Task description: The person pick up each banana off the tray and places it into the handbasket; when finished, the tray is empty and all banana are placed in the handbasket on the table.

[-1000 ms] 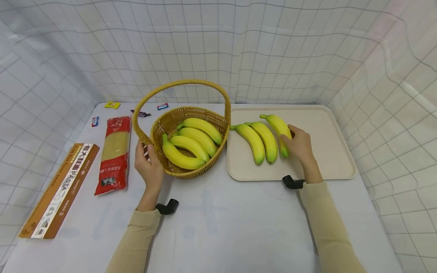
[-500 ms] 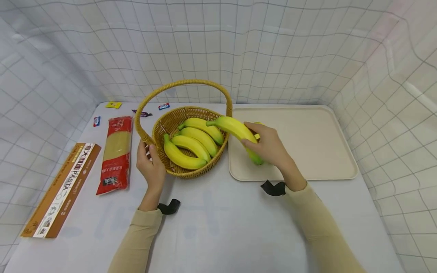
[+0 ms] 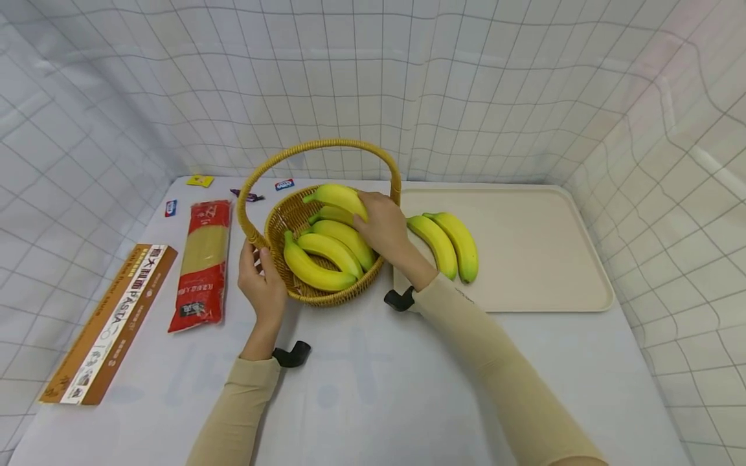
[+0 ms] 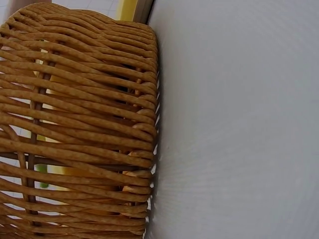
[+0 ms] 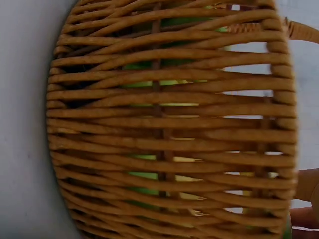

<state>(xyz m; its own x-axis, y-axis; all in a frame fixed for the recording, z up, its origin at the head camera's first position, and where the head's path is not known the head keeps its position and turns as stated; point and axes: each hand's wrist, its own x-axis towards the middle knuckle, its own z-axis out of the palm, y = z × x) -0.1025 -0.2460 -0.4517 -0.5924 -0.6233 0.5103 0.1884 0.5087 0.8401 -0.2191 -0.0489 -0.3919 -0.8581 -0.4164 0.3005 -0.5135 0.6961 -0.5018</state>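
My right hand point(image 3: 384, 226) grips a yellow banana point(image 3: 335, 196) with a green tip, over the back of the wicker basket point(image 3: 335, 299). Several more bananas point(image 3: 315, 268) lie inside, side by side. At the basket's left, my left hand point(image 3: 262, 285) holds it where the arched handle point(image 3: 247, 220) meets the rim. Woven basket wall point(image 4: 84, 114) fills much of the left wrist view, and the hand is hidden there. In the right wrist view the basket wall point(image 5: 174, 114) covers most of the scene; parts of fingers point(image 5: 306, 191) show past its rim.
A beige tray point(image 3: 542, 252) to the right carries two bananas point(image 3: 457, 243). Left of the basket lie a red pasta packet point(image 3: 204, 265) and a long brown pasta box point(image 3: 111, 323). Several small wrapped sweets point(image 3: 201, 180) are scattered at the back left.
My right hand has lifted a banana off the tray and carried it left over the basket. Two bananas stay on the tray. My left hand keeps its hold on the basket.
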